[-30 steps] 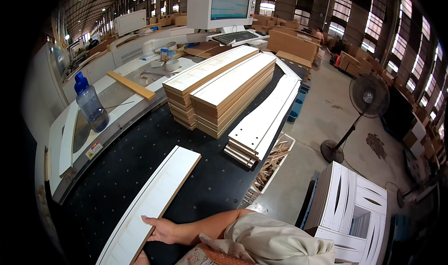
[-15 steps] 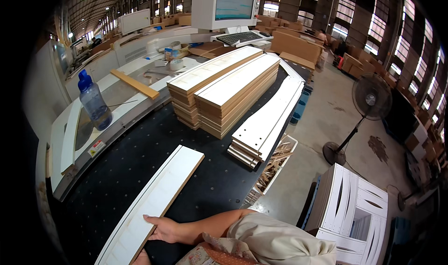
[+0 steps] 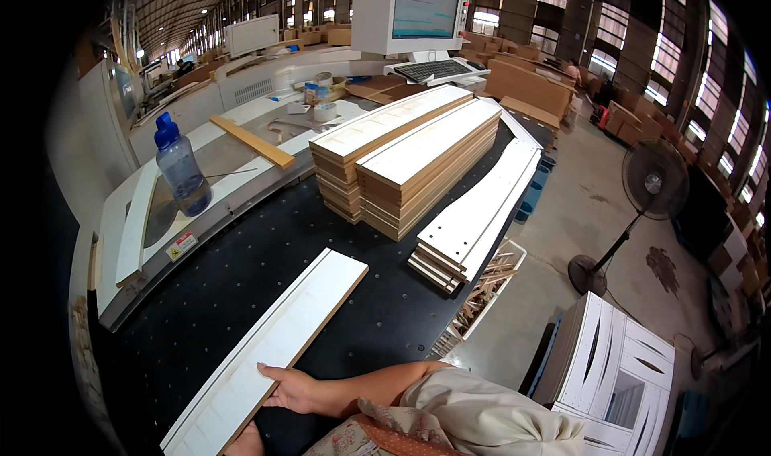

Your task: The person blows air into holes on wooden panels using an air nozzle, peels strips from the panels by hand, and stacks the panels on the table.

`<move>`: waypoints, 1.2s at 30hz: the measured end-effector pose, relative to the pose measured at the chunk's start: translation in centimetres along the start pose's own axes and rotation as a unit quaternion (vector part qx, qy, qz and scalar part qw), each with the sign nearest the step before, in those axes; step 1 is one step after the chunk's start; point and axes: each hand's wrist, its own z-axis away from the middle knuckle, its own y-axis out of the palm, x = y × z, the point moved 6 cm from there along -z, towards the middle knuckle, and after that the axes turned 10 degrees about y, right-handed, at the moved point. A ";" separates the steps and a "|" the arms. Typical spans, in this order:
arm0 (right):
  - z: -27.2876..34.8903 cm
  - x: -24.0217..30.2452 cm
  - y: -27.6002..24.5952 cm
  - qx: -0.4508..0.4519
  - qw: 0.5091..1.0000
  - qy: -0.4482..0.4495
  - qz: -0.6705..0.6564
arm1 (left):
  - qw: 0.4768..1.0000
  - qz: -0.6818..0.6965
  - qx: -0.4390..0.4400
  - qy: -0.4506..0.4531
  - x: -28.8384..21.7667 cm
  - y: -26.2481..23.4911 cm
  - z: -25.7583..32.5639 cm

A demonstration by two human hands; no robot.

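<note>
A long white board (image 3: pixel 269 351) with brown edges and a groove along one side lies slantwise over the black dotted table (image 3: pixel 217 295). My right hand (image 3: pixel 295 390) is closed on its right edge, thumb on the white face and fingers underneath. Closer to the lower border, my left hand (image 3: pixel 246 441) grips the same edge, only partly in the picture. Past the board's far end stand two stacks of similar boards, a left stack (image 3: pixel 377 126) and a right stack (image 3: pixel 434 147). To their right lies a smaller pile of curved white panels (image 3: pixel 474 215) with drilled holes.
A blue-capped water bottle (image 3: pixel 183 171) and a wooden strip (image 3: pixel 251 142) rest on the machine's ledge at left. Behind the stacks are a monitor (image 3: pixel 426 10) and keyboard (image 3: pixel 432 70). Rightward are a crate of offcuts (image 3: pixel 486 295), a standing fan (image 3: pixel 652 183) and stacked white panels (image 3: pixel 602 351).
The view has turned slightly left, so the surroundings sit farther right in the picture. Both hands keep their hold on the white board, which has barely moved over the table.
</note>
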 end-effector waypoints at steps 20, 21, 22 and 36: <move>-0.2 -0.1 -0.2 -0.009 1.000 0.009 -0.003 | 0.999 -0.013 -0.002 0.032 -0.7 -1.0 -0.1; -0.1 -0.1 -0.2 -0.009 1.000 0.010 -0.001 | 0.999 -0.010 -0.004 0.037 -1.3 -1.1 -0.3; -0.1 0.0 -0.2 -0.009 1.000 0.010 -0.001 | 0.999 -0.009 -0.003 0.036 -1.1 -1.0 -0.2; 0.1 0.1 -0.1 -0.006 1.000 -0.006 0.002 | 0.998 -0.017 0.048 0.025 -1.6 -0.6 -0.4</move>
